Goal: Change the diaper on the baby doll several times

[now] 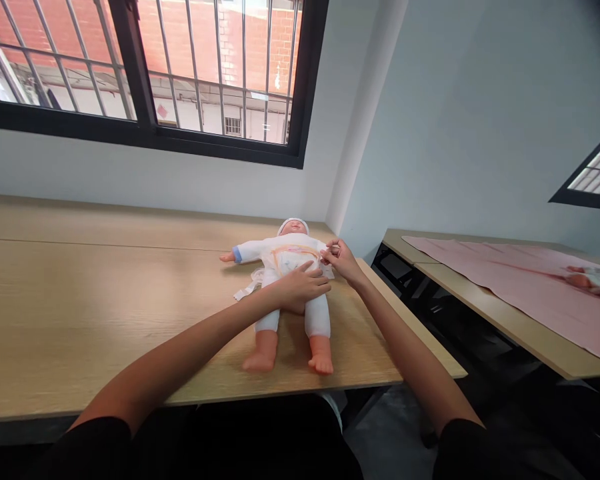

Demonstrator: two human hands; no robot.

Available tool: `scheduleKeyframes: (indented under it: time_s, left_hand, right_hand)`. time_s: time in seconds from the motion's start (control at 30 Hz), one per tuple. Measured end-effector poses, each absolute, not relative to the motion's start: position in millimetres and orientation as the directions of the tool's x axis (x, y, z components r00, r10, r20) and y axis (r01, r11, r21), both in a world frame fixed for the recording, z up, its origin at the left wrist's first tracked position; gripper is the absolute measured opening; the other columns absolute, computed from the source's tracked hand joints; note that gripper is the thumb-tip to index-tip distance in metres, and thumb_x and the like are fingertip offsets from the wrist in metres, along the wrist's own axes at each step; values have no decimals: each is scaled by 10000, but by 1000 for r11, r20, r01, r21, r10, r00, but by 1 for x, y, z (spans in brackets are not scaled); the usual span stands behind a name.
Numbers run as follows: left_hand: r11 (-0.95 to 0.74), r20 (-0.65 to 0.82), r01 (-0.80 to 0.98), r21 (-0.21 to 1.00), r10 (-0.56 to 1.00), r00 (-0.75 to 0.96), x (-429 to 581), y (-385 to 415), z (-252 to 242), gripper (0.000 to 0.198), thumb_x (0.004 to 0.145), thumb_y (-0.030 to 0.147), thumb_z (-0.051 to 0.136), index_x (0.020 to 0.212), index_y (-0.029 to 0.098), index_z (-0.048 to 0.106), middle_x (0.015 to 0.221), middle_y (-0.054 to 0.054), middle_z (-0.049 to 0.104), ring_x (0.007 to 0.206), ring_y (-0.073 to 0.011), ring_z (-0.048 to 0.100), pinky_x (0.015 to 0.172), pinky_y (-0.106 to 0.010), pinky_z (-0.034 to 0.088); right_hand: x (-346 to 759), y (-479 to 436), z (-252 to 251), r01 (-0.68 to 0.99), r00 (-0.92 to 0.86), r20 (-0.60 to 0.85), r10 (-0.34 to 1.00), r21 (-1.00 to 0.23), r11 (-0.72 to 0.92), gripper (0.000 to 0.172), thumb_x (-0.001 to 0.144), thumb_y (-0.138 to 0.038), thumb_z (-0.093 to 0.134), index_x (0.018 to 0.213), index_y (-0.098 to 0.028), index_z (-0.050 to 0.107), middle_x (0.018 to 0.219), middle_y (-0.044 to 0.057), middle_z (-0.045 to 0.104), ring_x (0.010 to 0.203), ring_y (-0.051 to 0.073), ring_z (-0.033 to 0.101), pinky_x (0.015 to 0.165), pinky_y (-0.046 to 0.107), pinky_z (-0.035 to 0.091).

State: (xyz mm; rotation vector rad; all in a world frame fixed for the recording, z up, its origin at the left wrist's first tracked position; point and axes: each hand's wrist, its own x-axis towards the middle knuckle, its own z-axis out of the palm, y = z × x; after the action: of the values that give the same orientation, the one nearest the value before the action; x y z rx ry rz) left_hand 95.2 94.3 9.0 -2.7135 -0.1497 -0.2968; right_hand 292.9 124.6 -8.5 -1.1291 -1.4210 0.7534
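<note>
A baby doll (286, 293) in white clothes and a white cap lies on its back on the wooden table (80, 300), feet toward me. My left hand (300, 285) rests flat on the doll's belly, fingers stretched out over the cloth. My right hand (341, 259) is at the doll's left side, by its shoulder, with the fingertips pinched on a bit of the white garment. A loose white tie (245, 289) of the garment trails on the table on the doll's other side.
A barred window (145, 73) runs along the wall behind the table. To the right, across a gap, a second table (530, 340) carries a pink cloth (520, 280) and another doll (595, 280) at its far end.
</note>
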Motion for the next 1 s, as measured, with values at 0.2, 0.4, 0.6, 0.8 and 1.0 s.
scheduleKeyframes:
  time_s: [0.2, 0.4, 0.6, 0.8, 1.0]
  left_hand:
    - [-909, 240, 147, -391, 53, 969, 95, 91, 11, 318, 680, 113, 614, 986, 179, 558, 948, -86, 646, 1003, -284, 549, 912, -397, 376]
    - [-894, 240, 132, -428, 29, 970, 96, 92, 6, 277, 711, 134, 602, 978, 188, 552, 1000, -73, 648, 1011, -271, 548, 929, -403, 368]
    - [-875, 199, 149, -460, 63, 978, 96, 89, 8, 318, 706, 108, 613, 1006, 199, 561, 1011, -78, 645, 1035, -281, 546, 942, -425, 377]
    - [-863, 205, 163, -479, 72, 976, 97, 87, 8, 363, 708, 95, 614, 1063, 155, 575, 1076, -105, 641, 1075, -289, 542, 990, -448, 373]
    - [-860, 216, 173, -480, 75, 973, 96, 86, 4, 374, 739, 52, 591, 1096, 164, 594, 1148, -101, 650, 1155, -271, 555, 1136, -483, 287]
  right_hand:
    - [286, 134, -7, 325, 89, 387, 918, -882, 340, 423, 727, -443, 668, 969, -223, 399, 749, -30, 584, 667, 125, 570, 667, 270, 460]
    - [276, 129, -11, 357, 102, 409, 907, -866, 351, 382, 756, -466, 643, 976, -221, 449, 701, -30, 570, 654, 127, 556, 646, 258, 455]
    - [270, 112, 1, 175, 134, 328, 935, -937, 304, 365, 828, -511, 621, 995, -205, 513, 851, 50, 690, 810, 157, 664, 821, 300, 537]
    - [271, 105, 7, 48, 127, 339, 932, -941, 335, 320, 897, -498, 537, 1015, -201, 554, 930, 82, 712, 927, 184, 682, 890, 314, 543]
    - [284, 114, 2, 58, 305, 437, 846, -895, 442, 410, 816, -587, 580, 952, -201, 569, 874, 46, 674, 824, 164, 650, 752, 287, 539]
